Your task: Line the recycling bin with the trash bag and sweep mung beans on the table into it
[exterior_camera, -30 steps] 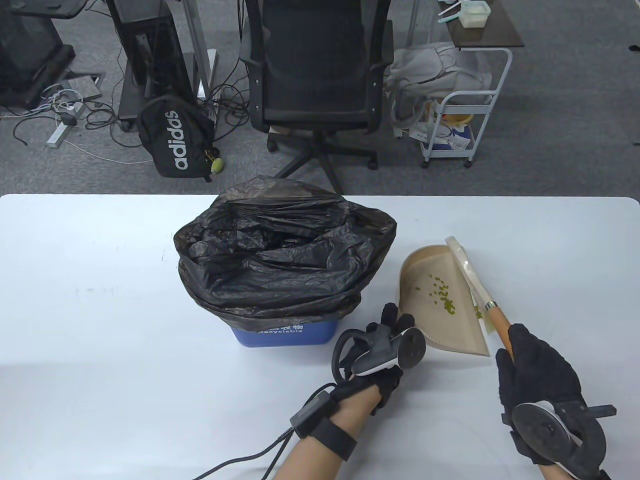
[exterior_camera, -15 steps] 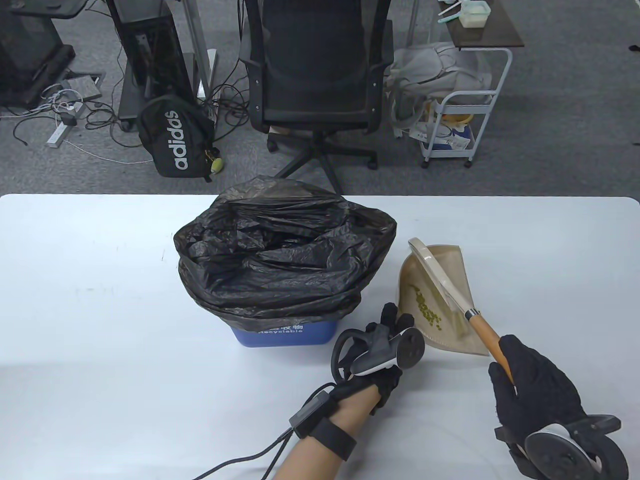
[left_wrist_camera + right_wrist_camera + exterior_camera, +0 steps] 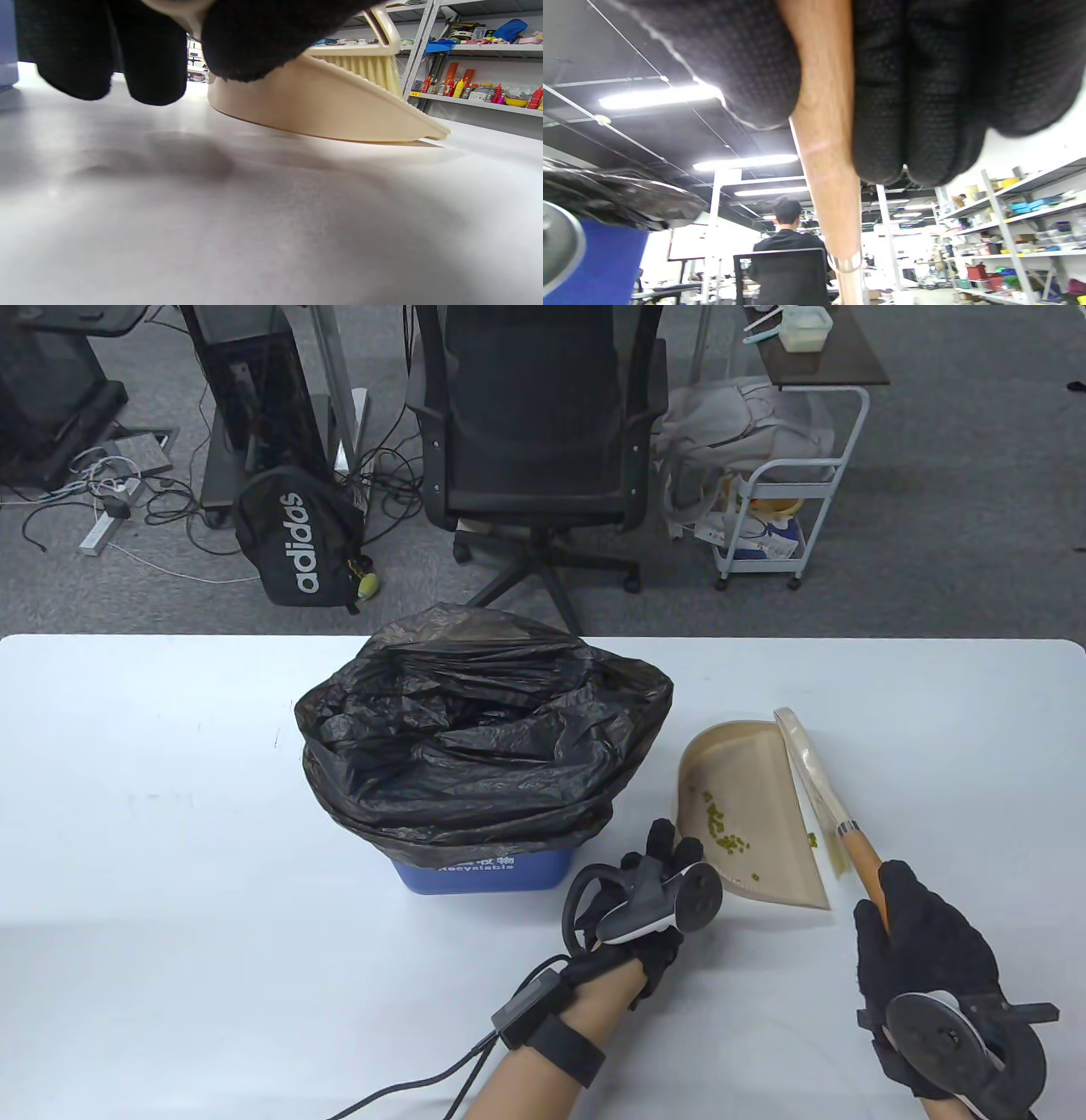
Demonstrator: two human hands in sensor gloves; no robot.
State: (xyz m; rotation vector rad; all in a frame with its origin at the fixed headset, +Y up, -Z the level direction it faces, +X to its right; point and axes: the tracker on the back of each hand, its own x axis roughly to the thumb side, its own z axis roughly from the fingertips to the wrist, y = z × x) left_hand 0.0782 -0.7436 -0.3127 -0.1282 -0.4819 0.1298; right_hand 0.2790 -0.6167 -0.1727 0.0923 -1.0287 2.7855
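The blue recycling bin (image 3: 488, 872) stands mid-table, lined with a crumpled black trash bag (image 3: 475, 738). To its right a beige dustpan (image 3: 768, 865) lies flat, with green mung beans (image 3: 725, 833) piled inside. A few beans (image 3: 812, 839) lie at its open right edge. My left hand (image 3: 670, 861) pinches the pan's near left rim; in the left wrist view my fingers (image 3: 148, 63) sit over the dustpan (image 3: 322, 106). My right hand (image 3: 899, 925) grips the wooden handle (image 3: 864, 861) of the brush, whose head (image 3: 806, 759) lies along the pan's right edge. The handle (image 3: 825, 148) runs between my fingers (image 3: 925, 84).
An office chair (image 3: 534, 432) stands behind the table's far edge, a black backpack (image 3: 297, 538) to its left and a white cart (image 3: 780, 509) to its right. A person (image 3: 787, 237) stands far off in the right wrist view. Shelves (image 3: 479, 84) line the wall.
The brush swept left across the pan, pushing the beans toward its left side, then swung back to the pan's right edge. My left hand and the pan stayed put.
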